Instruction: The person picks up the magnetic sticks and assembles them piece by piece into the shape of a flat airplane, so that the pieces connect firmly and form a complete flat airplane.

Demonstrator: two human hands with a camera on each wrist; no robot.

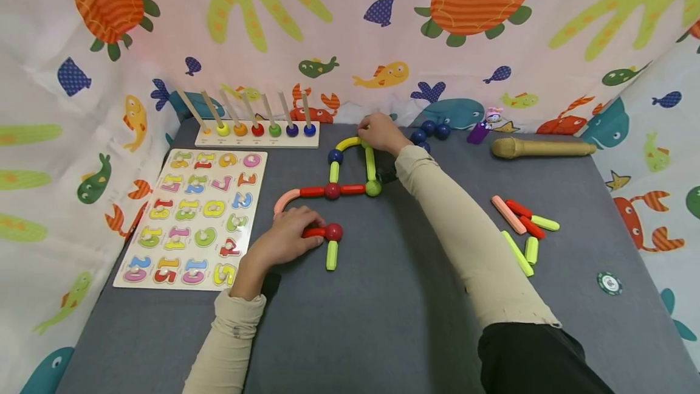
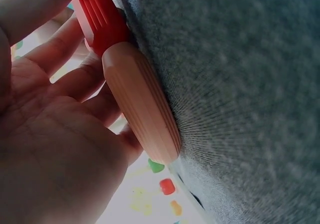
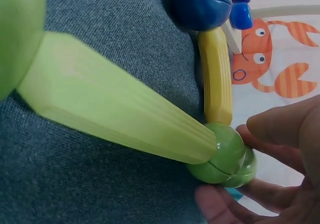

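Pinching a green ball (image 3: 222, 154) at the stick frame's far corner, right hand (image 1: 381, 132); left hand (image 1: 287, 239) grips a red stick (image 1: 313, 232) mid-desk. Number puzzle (image 1: 191, 217) at left edge, loose sticks (image 1: 522, 230) right. Green ball hidden in head view.

Grey felt-covered bench (image 1: 383, 321) enclosed on three sides by a white fabric backdrop (image 1: 350, 47) printed with turtles, fish, whales, crabs and green handprints. Lighting even and bright, no hard shadows
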